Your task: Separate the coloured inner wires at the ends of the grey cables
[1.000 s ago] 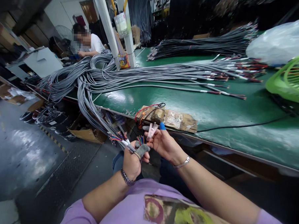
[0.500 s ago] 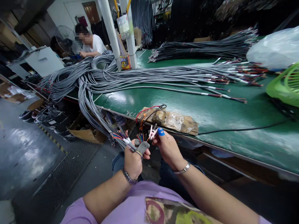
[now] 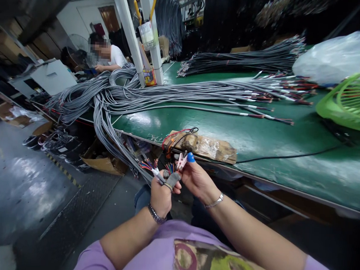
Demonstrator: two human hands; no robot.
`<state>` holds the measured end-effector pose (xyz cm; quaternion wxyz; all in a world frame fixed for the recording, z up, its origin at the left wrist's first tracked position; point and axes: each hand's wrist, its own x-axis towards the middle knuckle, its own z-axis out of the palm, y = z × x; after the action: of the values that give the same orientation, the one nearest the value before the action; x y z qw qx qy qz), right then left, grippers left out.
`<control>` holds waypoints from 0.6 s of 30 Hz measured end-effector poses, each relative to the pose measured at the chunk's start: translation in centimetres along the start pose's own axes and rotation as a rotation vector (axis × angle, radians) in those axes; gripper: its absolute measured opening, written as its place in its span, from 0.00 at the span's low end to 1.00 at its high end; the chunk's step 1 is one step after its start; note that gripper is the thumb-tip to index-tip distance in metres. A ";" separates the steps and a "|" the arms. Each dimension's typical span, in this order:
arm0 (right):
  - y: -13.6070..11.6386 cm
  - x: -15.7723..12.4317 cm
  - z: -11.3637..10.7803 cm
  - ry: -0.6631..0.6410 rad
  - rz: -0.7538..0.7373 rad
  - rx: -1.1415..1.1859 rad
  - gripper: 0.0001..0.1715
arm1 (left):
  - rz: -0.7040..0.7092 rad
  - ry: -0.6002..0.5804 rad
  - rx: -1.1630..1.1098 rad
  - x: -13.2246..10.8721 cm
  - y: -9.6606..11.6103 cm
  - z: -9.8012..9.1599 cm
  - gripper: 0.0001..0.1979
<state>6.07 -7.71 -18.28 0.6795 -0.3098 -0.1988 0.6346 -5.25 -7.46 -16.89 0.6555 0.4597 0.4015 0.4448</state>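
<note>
My left hand [image 3: 163, 192], with grey covers on its thumb and a finger, is closed around the end of a grey cable [image 3: 159, 176]. Thin coloured wires [image 3: 169, 166] fan out above its fingertips, and more coloured ends with a white sleeve [image 3: 155, 171] stick out on its left side. Close beside those wires, my right hand [image 3: 196, 177] pinches a pale pink clip [image 3: 181, 161]; a blue cover is on one of its digits. Whether the clip's jaws grip a wire is too small to tell.
A wooden block [image 3: 209, 147] with red and black leads lies at the edge of the green table [image 3: 285, 171]. Grey cables [image 3: 176, 91] stretch across it, with black cables [image 3: 239, 60] behind. A green fan [image 3: 348, 100] and plastic bag [image 3: 335, 58] stand right. A person [image 3: 112, 56] sits far left.
My right hand with the clip has shifted slightly left and closer to the wires in my left hand. My left hand keeps its hold on the cable.
</note>
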 end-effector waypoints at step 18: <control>0.4 -8.2 -6.8 0.288 0.094 -0.367 0.20 | -0.153 -0.149 0.112 -2.5 0.5 -5.7 0.21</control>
<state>9.34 -16.94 -22.48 0.6029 -0.5245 -0.1973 0.5678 -11.35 -8.34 -17.58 0.6888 0.4953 0.4098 0.3352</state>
